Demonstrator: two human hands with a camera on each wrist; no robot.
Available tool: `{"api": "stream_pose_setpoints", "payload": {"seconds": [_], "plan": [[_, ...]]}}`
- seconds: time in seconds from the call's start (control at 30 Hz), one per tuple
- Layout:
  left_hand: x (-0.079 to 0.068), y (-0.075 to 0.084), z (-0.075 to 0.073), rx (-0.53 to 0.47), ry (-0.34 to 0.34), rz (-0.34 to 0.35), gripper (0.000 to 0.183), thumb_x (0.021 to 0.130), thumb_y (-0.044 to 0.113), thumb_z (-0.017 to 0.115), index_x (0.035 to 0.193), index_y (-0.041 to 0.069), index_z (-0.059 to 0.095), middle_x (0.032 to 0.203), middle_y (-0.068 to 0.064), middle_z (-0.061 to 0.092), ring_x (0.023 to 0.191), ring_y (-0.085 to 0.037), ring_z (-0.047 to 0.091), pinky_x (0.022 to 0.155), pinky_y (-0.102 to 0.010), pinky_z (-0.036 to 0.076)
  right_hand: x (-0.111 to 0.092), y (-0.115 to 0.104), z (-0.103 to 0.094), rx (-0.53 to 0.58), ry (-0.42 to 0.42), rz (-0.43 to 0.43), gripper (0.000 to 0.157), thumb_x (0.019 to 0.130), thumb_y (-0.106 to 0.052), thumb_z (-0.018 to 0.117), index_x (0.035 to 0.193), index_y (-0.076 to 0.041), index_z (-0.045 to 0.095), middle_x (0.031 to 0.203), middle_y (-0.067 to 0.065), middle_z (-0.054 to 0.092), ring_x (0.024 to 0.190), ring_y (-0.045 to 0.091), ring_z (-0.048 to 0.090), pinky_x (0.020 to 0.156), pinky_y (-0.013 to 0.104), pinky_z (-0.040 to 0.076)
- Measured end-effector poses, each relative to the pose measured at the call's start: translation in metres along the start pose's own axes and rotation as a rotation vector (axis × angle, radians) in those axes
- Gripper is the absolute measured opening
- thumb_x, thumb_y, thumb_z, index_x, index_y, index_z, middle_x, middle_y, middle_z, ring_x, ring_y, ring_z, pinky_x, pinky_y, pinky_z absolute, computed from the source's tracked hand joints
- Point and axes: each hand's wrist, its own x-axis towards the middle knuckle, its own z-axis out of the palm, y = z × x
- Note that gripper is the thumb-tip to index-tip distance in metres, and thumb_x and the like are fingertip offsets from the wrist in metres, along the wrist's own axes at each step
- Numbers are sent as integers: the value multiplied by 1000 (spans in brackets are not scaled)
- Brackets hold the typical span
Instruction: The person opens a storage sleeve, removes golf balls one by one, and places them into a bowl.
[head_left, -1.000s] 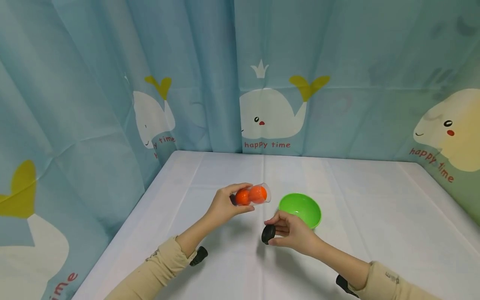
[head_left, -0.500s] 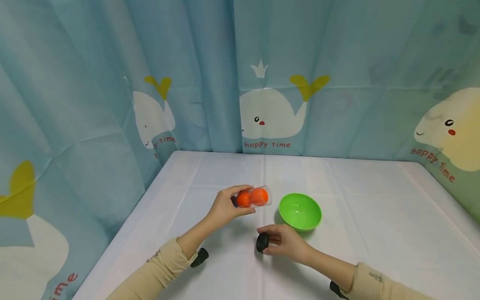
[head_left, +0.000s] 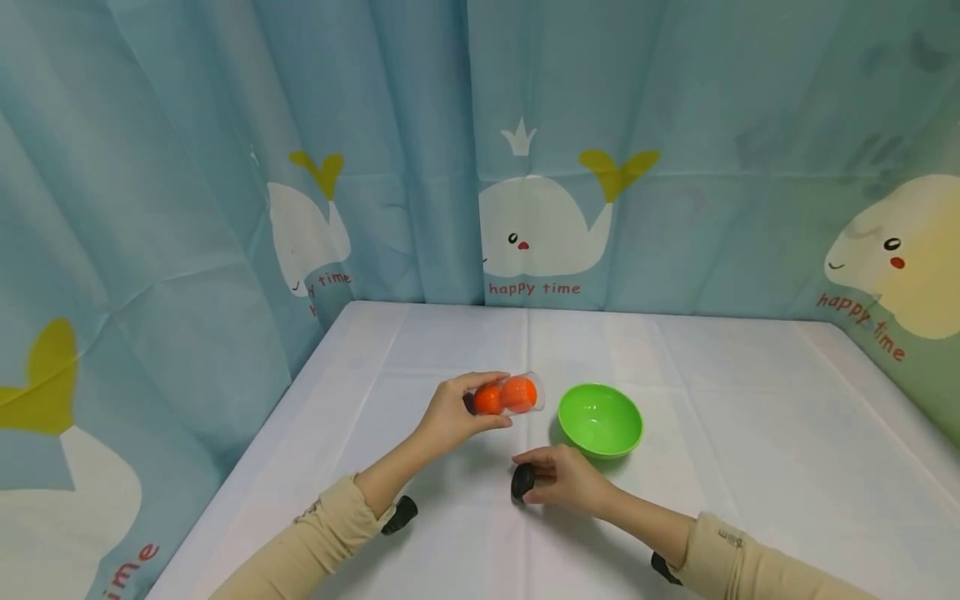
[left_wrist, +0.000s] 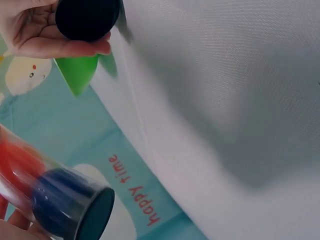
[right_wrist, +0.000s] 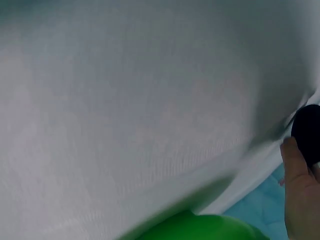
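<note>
My left hand [head_left: 450, 417] grips a clear plastic tube [head_left: 538, 392], tilted sideways above the table. Two orange balls [head_left: 519, 394] show inside it, and a dark blue ball [left_wrist: 60, 202] sits at the end nearer my wrist. In my right hand [head_left: 573, 483], a round black lid [head_left: 522, 482] is pinched between thumb and fingers, low over the cloth. Whether the lid touches the cloth I cannot tell. The left wrist view shows the lid's flat dark face [left_wrist: 87, 19]; in the right wrist view it is cut off at the edge.
A green bowl [head_left: 600, 421] stands just beyond my right hand, with nothing seen inside. White cloth [head_left: 750, 417] covers the table. Blue curtains [head_left: 420, 167] with whale prints hang along the back and sides. A dark wrist device [head_left: 400, 514] sits at my left cuff.
My right hand has moved left and toward me, lowering the black lid close to the cloth and uncovering the bowl. The left hand with the tube has barely shifted.
</note>
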Motion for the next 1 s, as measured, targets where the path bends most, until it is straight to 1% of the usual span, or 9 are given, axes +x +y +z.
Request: {"api": "stream_pose_setpoints", "payload": {"seconds": [0.17, 0.23, 0.37, 0.43, 0.5, 0.6, 0.7, 0.83, 1.0], "plan": [[-1, 0, -1, -14, -16, 46, 56, 69, 4, 82, 122, 5, 63, 122, -13, 64, 104, -27, 61, 86, -31, 54, 2, 0, -3, -103, -19, -8, 42, 73, 1, 75, 111, 12, 61, 108, 24, 67, 100, 33, 66, 83, 32, 55], [-2, 0, -1, -11, -13, 53, 56, 69, 4, 82, 122, 5, 63, 121, -13, 64, 104, -27, 61, 86, -31, 54, 2, -1, -4, -179, -25, -15, 42, 72, -2, 77, 110, 9, 64, 107, 20, 69, 100, 30, 66, 84, 33, 54], [-2, 1, -2, -6, -6, 47, 56, 69, 4, 82, 122, 6, 63, 121, -13, 64, 104, -27, 61, 86, -31, 53, 0, -4, -3, -373, -40, -24, 43, 70, -9, 81, 109, 4, 67, 106, 13, 70, 100, 27, 65, 84, 35, 53], [-3, 1, -2, -7, -3, 40, 56, 69, 4, 82, 122, 7, 63, 122, -12, 64, 106, -26, 61, 87, -31, 53, -1, -5, -2, -459, -53, -37, 45, 69, -9, 81, 109, 4, 67, 107, 12, 71, 100, 26, 65, 84, 36, 53], [-3, 2, -1, -11, 0, 35, 56, 70, 4, 81, 123, 7, 63, 122, -12, 63, 107, -27, 60, 89, -32, 53, -2, -6, 0, -518, -71, -48, 46, 68, -7, 81, 110, 4, 66, 107, 13, 70, 101, 26, 65, 86, 36, 53], [-1, 1, -1, -5, 3, 37, 57, 70, 3, 81, 123, 6, 63, 122, -12, 63, 107, -27, 60, 89, -33, 52, -3, -6, 4, -566, -75, -70, 44, 68, -4, 81, 108, 4, 67, 104, 12, 71, 98, 25, 65, 85, 34, 53], [1, 0, 0, 2, 1, 46, 57, 70, 3, 81, 124, 5, 62, 122, -12, 63, 108, -27, 60, 90, -34, 52, -4, -5, 6, -589, -50, -77, 40, 66, -3, 82, 103, 2, 68, 100, 10, 70, 94, 23, 65, 84, 33, 53], [1, -2, 1, 1, -7, 52, 57, 69, 3, 81, 123, 5, 62, 122, -12, 63, 109, -27, 59, 91, -36, 51, -5, -5, 8, -598, -17, -78, 39, 64, -3, 83, 99, 1, 67, 97, 8, 69, 92, 22, 64, 83, 33, 52], [1, -3, 1, 12, -4, 55, 57, 69, 6, 82, 123, 7, 63, 122, -11, 64, 108, -26, 59, 89, -33, 52, -4, -7, 9, -593, -25, -71, 42, 64, -2, 82, 102, 2, 64, 101, 10, 67, 95, 24, 63, 85, 35, 52]]}}
